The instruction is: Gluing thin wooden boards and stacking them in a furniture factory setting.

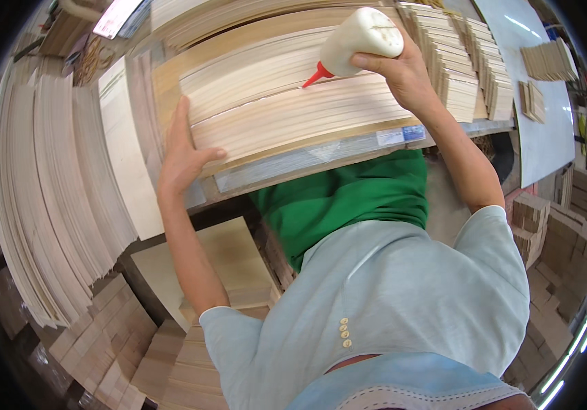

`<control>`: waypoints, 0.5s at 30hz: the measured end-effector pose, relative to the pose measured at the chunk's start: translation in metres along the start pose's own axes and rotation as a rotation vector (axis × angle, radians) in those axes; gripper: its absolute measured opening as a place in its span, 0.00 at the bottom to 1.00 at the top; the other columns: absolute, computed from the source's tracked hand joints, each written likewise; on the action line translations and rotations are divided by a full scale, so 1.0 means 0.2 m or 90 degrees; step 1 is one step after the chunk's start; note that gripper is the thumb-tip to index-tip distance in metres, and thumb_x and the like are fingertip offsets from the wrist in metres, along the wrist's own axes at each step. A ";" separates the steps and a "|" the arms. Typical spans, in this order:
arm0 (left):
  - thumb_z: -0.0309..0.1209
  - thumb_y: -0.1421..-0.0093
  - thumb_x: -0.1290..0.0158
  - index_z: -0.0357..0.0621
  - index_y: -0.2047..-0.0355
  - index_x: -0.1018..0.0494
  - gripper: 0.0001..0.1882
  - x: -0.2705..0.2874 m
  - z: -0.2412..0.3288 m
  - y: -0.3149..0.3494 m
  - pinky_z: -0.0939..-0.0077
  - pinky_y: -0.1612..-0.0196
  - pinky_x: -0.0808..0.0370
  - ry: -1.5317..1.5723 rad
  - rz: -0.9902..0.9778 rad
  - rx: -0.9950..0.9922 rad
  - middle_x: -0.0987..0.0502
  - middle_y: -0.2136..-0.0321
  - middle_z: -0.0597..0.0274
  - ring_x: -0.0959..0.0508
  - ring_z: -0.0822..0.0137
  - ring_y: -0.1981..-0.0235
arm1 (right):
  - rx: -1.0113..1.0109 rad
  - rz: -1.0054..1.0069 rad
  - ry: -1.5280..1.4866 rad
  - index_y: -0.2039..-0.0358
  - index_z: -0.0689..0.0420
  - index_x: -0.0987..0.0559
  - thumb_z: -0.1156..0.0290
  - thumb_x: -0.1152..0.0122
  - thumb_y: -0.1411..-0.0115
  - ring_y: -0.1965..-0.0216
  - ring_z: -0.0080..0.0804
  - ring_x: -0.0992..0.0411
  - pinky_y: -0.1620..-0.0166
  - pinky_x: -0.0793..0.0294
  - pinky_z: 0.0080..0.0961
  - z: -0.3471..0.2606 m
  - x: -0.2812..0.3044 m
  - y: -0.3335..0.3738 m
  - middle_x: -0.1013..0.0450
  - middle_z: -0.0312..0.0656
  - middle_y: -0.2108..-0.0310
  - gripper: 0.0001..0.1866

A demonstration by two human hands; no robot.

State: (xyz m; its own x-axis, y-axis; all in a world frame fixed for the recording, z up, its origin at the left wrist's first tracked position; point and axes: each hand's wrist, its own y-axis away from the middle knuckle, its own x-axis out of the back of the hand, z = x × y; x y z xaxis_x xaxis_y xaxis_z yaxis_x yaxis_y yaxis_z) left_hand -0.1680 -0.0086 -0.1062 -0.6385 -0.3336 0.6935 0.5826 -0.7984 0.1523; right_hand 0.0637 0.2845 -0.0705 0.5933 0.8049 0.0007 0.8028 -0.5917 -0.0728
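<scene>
A white glue bottle (358, 44) with a red nozzle is tilted down in my right hand (403, 72), its fingers wrapped round the body. The nozzle tip meets a groove in a row of pale wooden strips (293, 113) packed side by side on the workbench. Along that groove, to the left of the tip, runs a thin white line. My left hand (184, 147) rests at the left end of the strips, thumb spread away from the fingers, holding no separate thing.
Tall stacks of thin wooden boards (54, 184) stand at the left. Stepped piles of short wooden pieces (444, 65) lie beyond my right hand. A grey sheet-topped table (546, 143) is at the right, with small wood bundles. Stacked wooden blocks (109, 335) fill the lower left.
</scene>
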 end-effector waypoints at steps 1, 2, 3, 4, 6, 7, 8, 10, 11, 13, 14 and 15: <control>0.23 0.66 0.34 0.39 0.33 0.54 0.60 0.00 0.01 0.00 0.70 0.31 0.55 0.004 -0.006 -0.009 0.50 0.33 0.50 0.51 0.58 0.31 | 0.012 0.007 0.016 0.43 0.58 0.34 0.79 0.33 0.48 0.49 0.28 0.31 0.45 0.32 0.29 0.00 0.06 0.02 0.28 0.38 0.52 0.31; 0.25 0.67 0.34 0.37 0.33 0.52 0.59 0.00 0.02 0.00 0.68 0.31 0.53 -0.003 -0.002 -0.012 0.48 0.33 0.48 0.49 0.56 0.32 | 0.017 0.030 -0.002 0.44 0.59 0.33 0.81 0.34 0.48 0.48 0.29 0.32 0.44 0.32 0.30 -0.01 0.11 0.04 0.29 0.38 0.51 0.30; 0.26 0.67 0.33 0.35 0.34 0.51 0.58 0.00 0.03 0.00 0.66 0.32 0.51 -0.011 0.003 -0.016 0.47 0.34 0.46 0.47 0.53 0.33 | 0.016 0.040 0.006 0.44 0.59 0.33 0.81 0.34 0.48 0.48 0.29 0.32 0.44 0.32 0.30 0.00 0.18 0.06 0.29 0.38 0.51 0.30; 0.26 0.67 0.33 0.35 0.34 0.51 0.58 0.00 0.04 0.00 0.66 0.32 0.51 -0.007 -0.003 -0.023 0.47 0.34 0.46 0.47 0.53 0.33 | 0.019 0.068 -0.016 0.44 0.59 0.33 0.81 0.34 0.48 0.47 0.29 0.32 0.44 0.33 0.30 0.02 0.25 0.08 0.29 0.38 0.51 0.30; 0.24 0.67 0.34 0.37 0.34 0.51 0.58 0.00 0.05 0.00 0.67 0.31 0.51 -0.018 -0.002 -0.002 0.47 0.34 0.48 0.47 0.54 0.33 | 0.025 0.100 -0.026 0.44 0.60 0.34 0.80 0.35 0.47 0.46 0.30 0.33 0.42 0.35 0.30 0.04 0.38 0.11 0.30 0.39 0.50 0.30; 0.24 0.67 0.34 0.37 0.34 0.51 0.58 0.01 0.06 0.00 0.67 0.31 0.51 -0.017 -0.008 -0.010 0.47 0.34 0.48 0.47 0.54 0.33 | 0.026 0.109 -0.022 0.44 0.60 0.34 0.80 0.35 0.47 0.46 0.30 0.33 0.42 0.35 0.30 0.03 0.43 0.12 0.30 0.39 0.50 0.30; 0.24 0.67 0.34 0.38 0.34 0.51 0.58 0.01 0.07 0.00 0.67 0.31 0.51 -0.010 -0.007 0.009 0.47 0.34 0.48 0.47 0.54 0.33 | 0.029 0.102 -0.020 0.44 0.60 0.34 0.80 0.35 0.47 0.46 0.30 0.33 0.42 0.35 0.30 0.03 0.47 0.14 0.30 0.39 0.50 0.30; 0.23 0.67 0.34 0.39 0.34 0.51 0.58 0.01 0.09 0.00 0.67 0.31 0.51 -0.004 -0.012 0.020 0.47 0.34 0.48 0.48 0.55 0.33 | 0.038 0.118 0.004 0.44 0.60 0.34 0.78 0.34 0.47 0.46 0.29 0.33 0.41 0.37 0.31 0.02 0.54 0.16 0.30 0.38 0.50 0.30; 0.22 0.67 0.36 0.40 0.33 0.52 0.58 0.01 0.09 0.00 0.68 0.31 0.52 -0.006 -0.021 0.030 0.48 0.33 0.50 0.49 0.56 0.32 | 0.039 0.128 0.006 0.44 0.60 0.34 0.78 0.34 0.47 0.46 0.29 0.33 0.41 0.37 0.31 0.02 0.57 0.16 0.30 0.38 0.50 0.30; 0.21 0.66 0.37 0.41 0.32 0.54 0.59 0.01 0.10 -0.01 0.69 0.31 0.53 -0.010 -0.035 0.033 0.50 0.32 0.51 0.50 0.57 0.32 | 0.078 0.150 0.058 0.46 0.61 0.32 0.75 0.33 0.46 0.49 0.30 0.30 0.46 0.31 0.29 0.01 0.61 0.18 0.29 0.40 0.53 0.28; 0.22 0.66 0.37 0.41 0.32 0.54 0.59 0.01 0.10 0.00 0.68 0.31 0.53 -0.024 -0.036 0.042 0.50 0.32 0.50 0.50 0.57 0.32 | 0.079 0.156 0.055 0.46 0.61 0.32 0.75 0.33 0.46 0.49 0.30 0.30 0.46 0.31 0.29 -0.04 0.59 0.17 0.29 0.40 0.53 0.28; 0.22 0.66 0.37 0.41 0.32 0.54 0.58 0.02 0.11 0.00 0.68 0.31 0.53 -0.038 -0.036 0.052 0.50 0.32 0.50 0.49 0.57 0.32 | 0.071 0.170 0.110 0.46 0.61 0.32 0.77 0.34 0.48 0.51 0.30 0.29 0.47 0.30 0.28 -0.11 0.57 0.17 0.27 0.40 0.54 0.28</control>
State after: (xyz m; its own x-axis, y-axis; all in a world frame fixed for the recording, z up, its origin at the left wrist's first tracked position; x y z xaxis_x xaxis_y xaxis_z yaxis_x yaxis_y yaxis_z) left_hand -0.1596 0.0012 -0.0889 -0.6418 -0.2562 0.7228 0.5868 -0.7709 0.2477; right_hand 0.1597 0.3542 -0.0502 0.7910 0.5967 0.1352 0.6116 -0.7649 -0.2023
